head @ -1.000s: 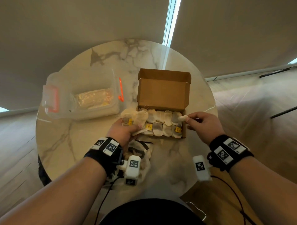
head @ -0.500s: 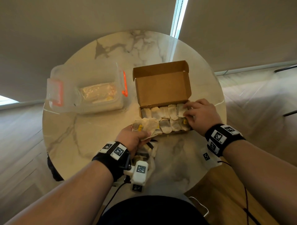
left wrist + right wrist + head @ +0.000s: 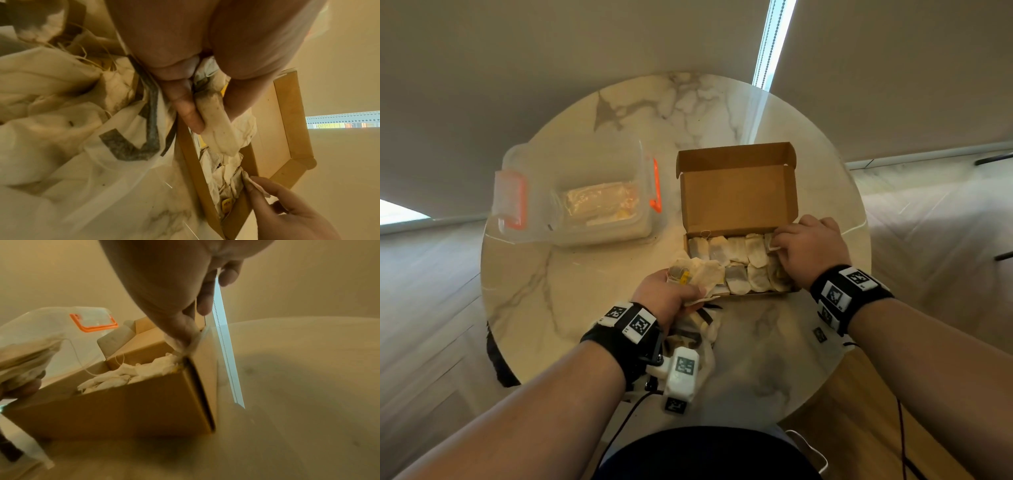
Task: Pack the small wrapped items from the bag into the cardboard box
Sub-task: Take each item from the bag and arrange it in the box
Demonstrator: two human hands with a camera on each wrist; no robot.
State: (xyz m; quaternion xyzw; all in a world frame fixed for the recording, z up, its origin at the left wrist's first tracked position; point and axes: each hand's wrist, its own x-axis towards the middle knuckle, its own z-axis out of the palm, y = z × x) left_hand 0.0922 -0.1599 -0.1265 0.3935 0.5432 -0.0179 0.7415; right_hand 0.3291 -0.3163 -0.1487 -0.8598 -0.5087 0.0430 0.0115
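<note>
My right hand (image 3: 812, 255) pinches one tea bag (image 3: 771, 242) into the box (image 3: 739, 219), centre right of frame. My left hand (image 3: 667, 294) grips a bunch of tea bags (image 3: 700, 274) at centre. They look light, soft and tearable; I'd pinch the paper edges, not strings.

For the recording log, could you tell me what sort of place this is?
Probably a home or office room, not a workshop: a round marble table on wooden flooring, and drawn window blinds behind it.
</note>
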